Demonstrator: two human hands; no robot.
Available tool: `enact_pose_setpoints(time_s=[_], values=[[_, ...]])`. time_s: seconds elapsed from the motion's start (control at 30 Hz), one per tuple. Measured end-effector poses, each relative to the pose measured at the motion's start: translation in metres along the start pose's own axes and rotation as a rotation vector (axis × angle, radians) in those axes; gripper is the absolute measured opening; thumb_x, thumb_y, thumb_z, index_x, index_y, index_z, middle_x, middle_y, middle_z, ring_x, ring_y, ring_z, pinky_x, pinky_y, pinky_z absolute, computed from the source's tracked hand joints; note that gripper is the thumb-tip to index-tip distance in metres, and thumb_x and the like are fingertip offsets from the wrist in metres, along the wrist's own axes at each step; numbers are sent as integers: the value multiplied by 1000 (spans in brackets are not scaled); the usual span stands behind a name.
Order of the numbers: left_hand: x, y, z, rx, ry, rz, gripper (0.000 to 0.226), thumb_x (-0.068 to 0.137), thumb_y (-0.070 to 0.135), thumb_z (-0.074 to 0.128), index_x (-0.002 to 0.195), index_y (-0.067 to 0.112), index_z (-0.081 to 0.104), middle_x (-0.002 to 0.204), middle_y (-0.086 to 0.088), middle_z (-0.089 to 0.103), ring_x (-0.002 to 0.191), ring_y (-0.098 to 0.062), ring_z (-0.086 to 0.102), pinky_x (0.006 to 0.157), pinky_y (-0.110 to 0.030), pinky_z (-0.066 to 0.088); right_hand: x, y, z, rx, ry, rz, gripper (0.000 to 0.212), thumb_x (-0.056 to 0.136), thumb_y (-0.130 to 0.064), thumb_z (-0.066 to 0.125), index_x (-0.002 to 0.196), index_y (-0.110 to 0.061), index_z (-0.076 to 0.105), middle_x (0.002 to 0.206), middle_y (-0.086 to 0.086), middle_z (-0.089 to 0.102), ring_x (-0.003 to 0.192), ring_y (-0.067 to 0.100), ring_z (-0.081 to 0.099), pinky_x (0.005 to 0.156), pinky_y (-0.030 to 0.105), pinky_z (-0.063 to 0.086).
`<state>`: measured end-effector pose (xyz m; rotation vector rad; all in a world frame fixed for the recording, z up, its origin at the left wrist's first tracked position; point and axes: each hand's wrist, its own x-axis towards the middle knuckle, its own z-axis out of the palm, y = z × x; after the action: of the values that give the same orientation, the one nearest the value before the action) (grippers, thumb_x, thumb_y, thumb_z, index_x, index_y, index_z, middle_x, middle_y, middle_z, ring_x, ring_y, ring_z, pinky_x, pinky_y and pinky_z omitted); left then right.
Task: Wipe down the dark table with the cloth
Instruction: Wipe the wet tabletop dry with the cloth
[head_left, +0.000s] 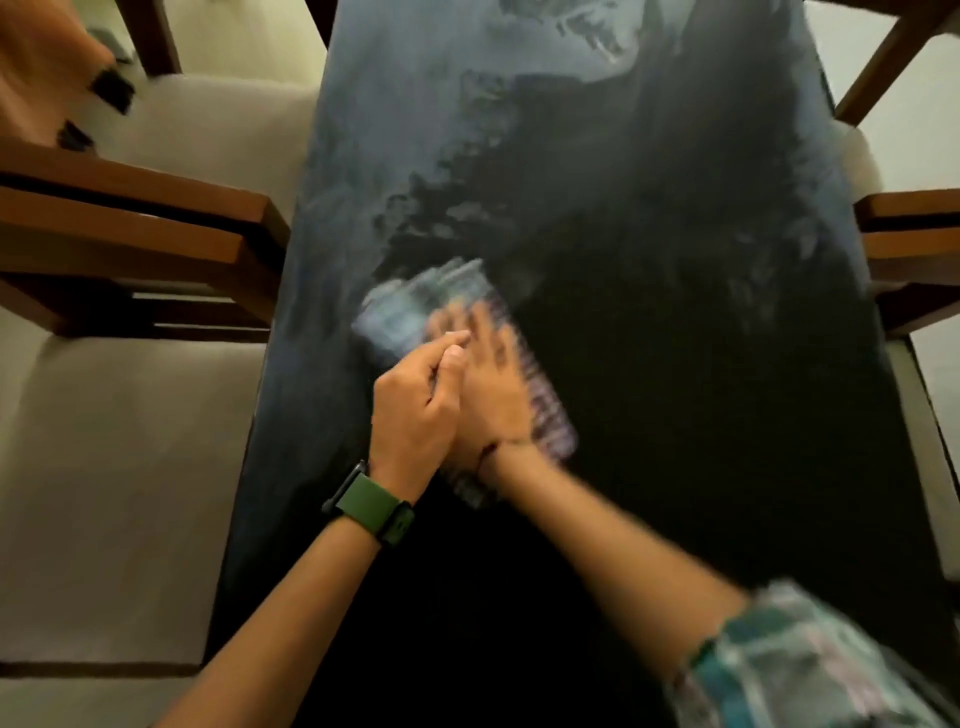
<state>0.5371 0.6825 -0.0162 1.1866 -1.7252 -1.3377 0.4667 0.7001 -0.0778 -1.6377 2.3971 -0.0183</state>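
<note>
The dark table (675, 364) runs away from me, with a hazy grey film over its left and far parts and a cleaner black area near me. A pale checked cloth (415, 306), blurred by motion, lies on the table left of centre. My right hand (493, 395) presses flat on the cloth with its fingers spread. My left hand (415, 410), with a green watch on the wrist, lies against the right one, its fingers curled and seemingly pinching a fold of the cloth.
A wooden armchair with a cream cushion (130, 467) stands tight against the table's left edge, its arm (130, 234) level with the cloth. Another wooden chair arm (909, 249) is at the right edge. An orange blurred shape (41, 62) is at the top left.
</note>
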Motion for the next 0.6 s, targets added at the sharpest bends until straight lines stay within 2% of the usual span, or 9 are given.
enact_pose_setpoints(time_s=[0.03, 0.1, 0.13, 0.2, 0.27, 0.3, 0.43, 0.6], values=[[3, 0, 4, -55, -7, -5, 47, 96, 29, 26, 124, -1, 50, 109, 10, 61, 118, -6, 47, 103, -21, 38, -24, -19, 6, 29, 3, -66, 68, 86, -40, 17, 147, -10, 27, 152, 14, 30, 142, 30, 23, 114, 45, 17], [8, 4, 2, 41, -81, -30, 35, 96, 22, 35, 119, 6, 56, 111, 8, 59, 109, -7, 53, 90, -5, 40, -49, -29, 10, 44, -44, -210, 68, 82, -43, 24, 140, -12, 42, 142, 12, 46, 136, 29, 36, 113, 46, 21], [11, 0, -2, 91, -91, -21, 30, 95, 18, 39, 116, 10, 59, 110, 7, 60, 103, -2, 54, 85, -1, 39, -48, -22, 11, 28, -50, -266, 68, 81, -45, 27, 139, -13, 43, 141, 12, 47, 136, 29, 36, 113, 48, 22], [16, -2, -11, 104, -104, -18, 28, 93, 19, 43, 112, 12, 62, 107, 6, 61, 99, 2, 54, 84, -2, 40, -29, -2, 7, -11, -54, -302, 71, 82, -47, 25, 146, -16, 30, 151, 10, 33, 142, 28, 22, 116, 49, 15], [13, -4, -11, 103, -95, 0, 32, 89, 23, 42, 110, 13, 64, 106, 6, 63, 99, 2, 56, 85, -6, 42, 8, 21, 2, -35, -48, -228, 74, 81, -51, 10, 150, -26, 12, 159, 1, 11, 146, 23, 3, 116, 46, 2], [9, -7, -11, 110, -89, -2, 33, 88, 24, 42, 109, 12, 64, 106, 6, 64, 100, 2, 56, 85, -6, 42, 31, 33, -2, -30, -20, -152, 72, 82, -51, 8, 150, -28, 8, 159, -2, 6, 146, 20, -1, 115, 45, 0], [-7, -15, -18, 97, -74, -22, 33, 88, 25, 42, 110, 13, 64, 110, 9, 61, 109, 4, 52, 93, -10, 41, 134, 80, -26, 20, 119, 132, 60, 95, -43, 31, 150, -27, 15, 159, -2, 9, 146, 19, 3, 116, 45, 3], [-25, -14, -28, 104, -99, -6, 33, 87, 24, 43, 111, 13, 64, 111, 12, 58, 113, 4, 49, 94, -6, 38, 184, 88, -36, 30, 143, 225, 61, 96, -46, 29, 151, -22, 14, 159, 2, 8, 146, 23, 2, 117, 46, 4]])
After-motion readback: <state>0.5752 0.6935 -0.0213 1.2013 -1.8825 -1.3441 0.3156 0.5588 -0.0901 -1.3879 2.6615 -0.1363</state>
